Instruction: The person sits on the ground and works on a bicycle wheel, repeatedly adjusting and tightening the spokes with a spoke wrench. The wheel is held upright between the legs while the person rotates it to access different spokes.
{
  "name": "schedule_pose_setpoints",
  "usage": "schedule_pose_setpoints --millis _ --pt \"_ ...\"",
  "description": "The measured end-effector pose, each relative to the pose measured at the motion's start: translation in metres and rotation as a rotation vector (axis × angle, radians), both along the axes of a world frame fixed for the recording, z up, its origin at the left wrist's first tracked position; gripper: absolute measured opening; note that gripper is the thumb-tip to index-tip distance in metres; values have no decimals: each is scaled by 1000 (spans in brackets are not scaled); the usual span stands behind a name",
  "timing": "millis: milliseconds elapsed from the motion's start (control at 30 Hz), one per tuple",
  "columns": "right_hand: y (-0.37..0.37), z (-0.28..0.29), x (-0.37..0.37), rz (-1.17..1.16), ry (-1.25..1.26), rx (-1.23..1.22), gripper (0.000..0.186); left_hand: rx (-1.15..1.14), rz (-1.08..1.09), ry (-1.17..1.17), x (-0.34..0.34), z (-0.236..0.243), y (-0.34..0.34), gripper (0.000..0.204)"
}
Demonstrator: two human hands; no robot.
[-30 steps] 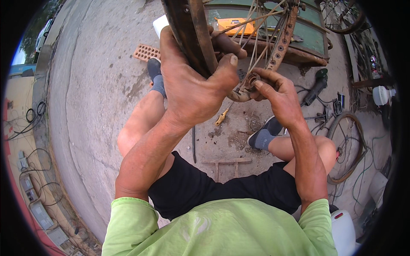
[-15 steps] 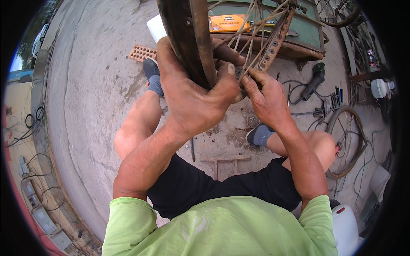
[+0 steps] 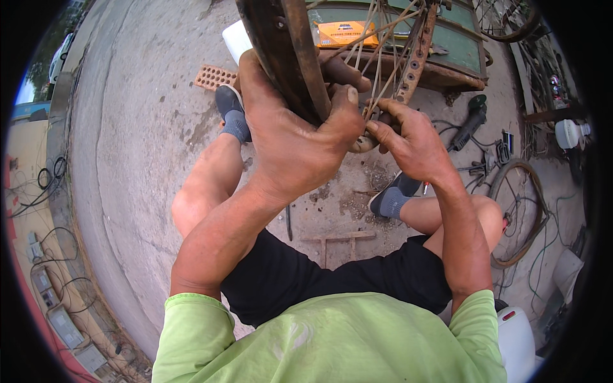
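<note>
Upright before me is a rusty bicycle wheel, its dark rim (image 3: 281, 45) at the top. My left hand (image 3: 297, 137) is wrapped round the rim, fingers curled behind it and thumb against its edge. Thin spokes (image 3: 377, 60) fan out on the rim's right. My right hand (image 3: 412, 143) pinches at their lower ends, thumb and forefinger on a small dark metal part (image 3: 384, 120), mostly hidden by the fingers. A curved piece (image 3: 363, 145) shows just below them. A perforated rusty strip (image 3: 414, 67) stands behind the spokes.
A green cart (image 3: 461, 54) holds an orange box (image 3: 346, 33). A perforated brick (image 3: 215, 78) lies left. A cabled power tool (image 3: 469, 122) and a loose wheel (image 3: 516, 217) lie right. My feet (image 3: 393, 198) and a rusty metal piece (image 3: 338, 236) are below the work.
The round part in my right fingers is now more hidden, with the thumb moved left toward the spokes. The rim and left hand dipped slightly, then shifted back up and rightward.
</note>
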State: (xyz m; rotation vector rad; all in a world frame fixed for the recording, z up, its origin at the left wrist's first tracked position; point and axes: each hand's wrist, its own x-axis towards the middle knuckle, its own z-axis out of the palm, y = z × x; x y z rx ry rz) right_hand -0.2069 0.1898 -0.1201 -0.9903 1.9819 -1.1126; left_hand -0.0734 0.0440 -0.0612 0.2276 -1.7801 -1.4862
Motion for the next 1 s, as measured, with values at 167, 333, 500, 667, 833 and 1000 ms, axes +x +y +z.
schedule_pose_setpoints --millis 167,333,500,667,833,1000 --pt "1 9 -6 67 -161 28 45 20 0 -30 4 1 8 48" --pt "1 3 -10 91 -274 27 44 5 51 -23 1 -2 8 46" --pt "1 5 -14 159 -156 1 42 11 88 -31 0 1 8 46" --pt "3 10 -19 168 -326 23 37 6 75 -11 -1 -1 7 46" --pt "2 7 -17 183 -311 26 35 -25 33 -15 2 -3 12 47" --pt "0 5 -18 196 -297 34 36 -34 -29 -14 2 0 14 47"
